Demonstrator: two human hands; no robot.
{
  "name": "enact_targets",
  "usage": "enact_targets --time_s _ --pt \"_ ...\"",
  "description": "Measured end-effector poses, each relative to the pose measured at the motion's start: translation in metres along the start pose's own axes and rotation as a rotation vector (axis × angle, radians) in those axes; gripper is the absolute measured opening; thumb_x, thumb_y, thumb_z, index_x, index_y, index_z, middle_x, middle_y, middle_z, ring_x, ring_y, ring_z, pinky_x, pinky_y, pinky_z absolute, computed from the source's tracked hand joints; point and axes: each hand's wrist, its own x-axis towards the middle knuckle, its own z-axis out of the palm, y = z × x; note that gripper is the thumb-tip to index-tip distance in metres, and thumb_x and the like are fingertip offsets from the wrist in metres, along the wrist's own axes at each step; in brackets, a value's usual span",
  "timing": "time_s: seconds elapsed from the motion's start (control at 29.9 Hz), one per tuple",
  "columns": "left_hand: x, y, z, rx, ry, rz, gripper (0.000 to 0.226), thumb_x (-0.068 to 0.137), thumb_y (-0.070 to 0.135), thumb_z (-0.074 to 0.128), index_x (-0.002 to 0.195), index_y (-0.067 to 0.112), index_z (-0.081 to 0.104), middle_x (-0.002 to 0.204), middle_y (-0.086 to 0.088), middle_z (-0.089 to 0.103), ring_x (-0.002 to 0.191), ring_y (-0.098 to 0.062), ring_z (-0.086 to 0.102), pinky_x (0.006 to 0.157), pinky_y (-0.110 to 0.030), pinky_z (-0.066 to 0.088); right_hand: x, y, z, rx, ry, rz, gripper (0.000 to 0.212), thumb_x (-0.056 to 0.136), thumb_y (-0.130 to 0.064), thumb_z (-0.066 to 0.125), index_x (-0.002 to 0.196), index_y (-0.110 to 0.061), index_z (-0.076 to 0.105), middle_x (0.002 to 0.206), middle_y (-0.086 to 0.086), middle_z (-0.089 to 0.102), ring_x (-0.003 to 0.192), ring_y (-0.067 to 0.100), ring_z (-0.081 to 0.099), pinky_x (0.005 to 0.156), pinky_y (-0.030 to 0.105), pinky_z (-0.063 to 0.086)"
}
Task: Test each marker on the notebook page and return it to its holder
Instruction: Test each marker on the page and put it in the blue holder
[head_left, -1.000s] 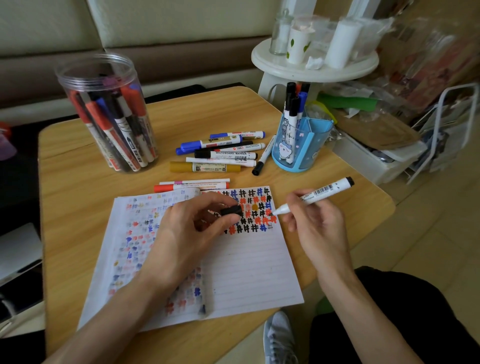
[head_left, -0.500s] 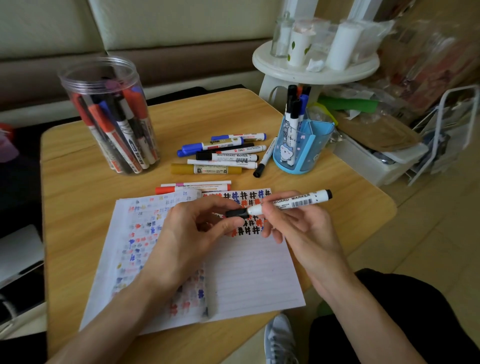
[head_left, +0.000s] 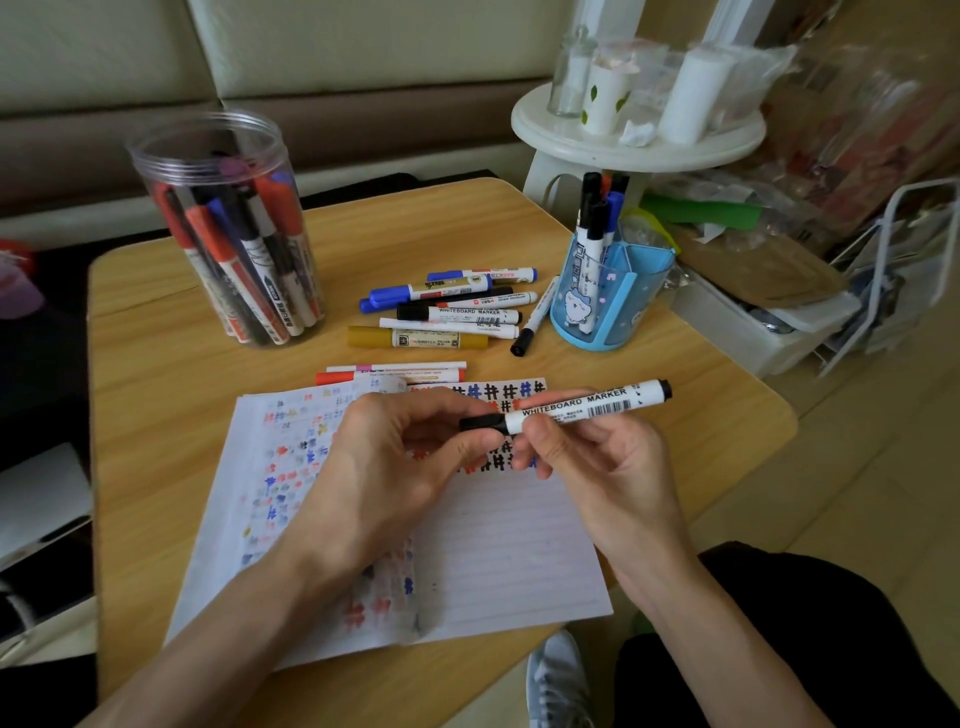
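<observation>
My right grip (head_left: 608, 467) pinches white-barrelled whiteboard marker (head_left: 571, 409); left grip (head_left: 395, 467) pinches its black plastic cap (head_left: 480, 422), over lined notebook page (head_left: 509, 545).

Both hands over notebook page (head_left: 498, 551): right hand (head_left: 608, 467) grips whiteboard marker (head_left: 582, 408), left hand (head_left: 400, 467) pinches its black cap (head_left: 480, 422).

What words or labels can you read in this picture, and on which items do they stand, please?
"WHITEBOARD MARKER": on the held marker.
"WHITEBOARD MARKER": on the black-capped loose marker.
Too small or blurred to read: print on the other loose markers, the jar markers and the blue holder.
</observation>
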Motion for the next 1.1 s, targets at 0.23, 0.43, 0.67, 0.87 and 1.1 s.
enact_targets --time_s 0.23,0.43,0.67,0.87,1.1 --pt "0.008 0.003 0.011 0.017 -0.045 -0.041 0.023 0.082 0.030 0.078 0.103 0.021 0.077 0.092 0.013 0.077 0.086 -0.004 0.074 0.080 -0.020 0.058 0.005 -0.019 -0.013 0.084 0.102 0.000 0.020 0.095 -0.021 0.070 0.105 -0.004 0.070 0.078 0.008 0.065 0.073 0.015 0.062 0.070 0.021 0.053" --pt "0.013 0.016 0.040 -0.004 -0.231 -0.043 0.057 0.073 0.042 0.077 0.126 0.030 0.062 0.107 0.010 0.073 0.097 0.001 0.071 0.083 -0.017 0.057 0.001 -0.049 -0.049 -0.081 0.245 -0.140 0.012 0.096 -0.020 0.072 0.102 -0.010 0.073 0.089 0.000 0.077 0.080 0.010 0.071 0.069 0.015 0.052" --pt "0.023 0.046 0.096 -0.075 -0.320 0.013 0.048 0.072 0.033 0.082 0.118 0.026 0.069 0.104 0.007 0.074 0.096 -0.008 0.072 0.081 -0.021 0.059 -0.049 -0.057 -0.129 -0.290 0.495 -0.132 0.008 0.097 -0.026 0.074 0.104 -0.025 0.076 0.091 -0.006 0.077 0.089 0.017 0.072 0.084 0.042 0.058" --pt "0.028 0.070 0.163 -0.154 -0.373 0.032 0.044 0.069 0.033 0.083 0.110 0.022 0.072 0.099 0.001 0.075 0.089 -0.011 0.072 0.076 -0.020 0.058 -0.089 -0.051 -0.181 -0.356 0.650 -0.030 0.008 0.095 -0.029 0.076 0.101 -0.032 0.076 0.092 -0.010 0.078 0.092 0.014 0.072 0.083 0.042 0.057" --pt "0.026 0.076 0.205 -0.138 -0.409 0.060 0.040 0.071 0.033 0.083 0.108 0.025 0.072 0.100 0.004 0.075 0.087 -0.010 0.073 0.077 -0.021 0.059 -0.135 -0.037 -0.236 -0.475 0.822 0.052 0.010 0.092 -0.028 0.077 0.102 -0.031 0.077 0.090 -0.010 0.075 0.086 0.012 0.067 0.073 0.018 0.049"
